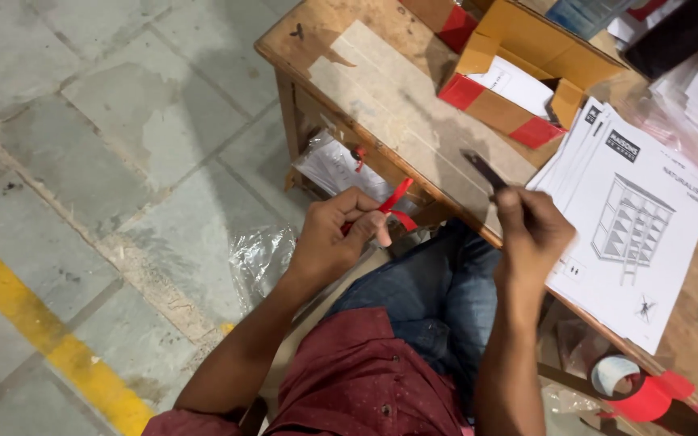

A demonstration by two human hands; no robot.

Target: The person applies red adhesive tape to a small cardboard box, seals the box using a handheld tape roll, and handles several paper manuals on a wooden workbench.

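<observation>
Left hand [337, 238] fingers pinched on red tape strip [395, 203], held off surface [397, 105] edge; right hand [531, 230] fingers clamped on dark blade [485, 169], tip raised clear of instruction sheets [640, 218].

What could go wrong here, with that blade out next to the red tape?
1. The right hand holds a dark blade pointing up and away, close to the left hand pinching red tape: a slip could nick the fingers.
2. The paper stack overhangs the table edge and might slide off.
</observation>
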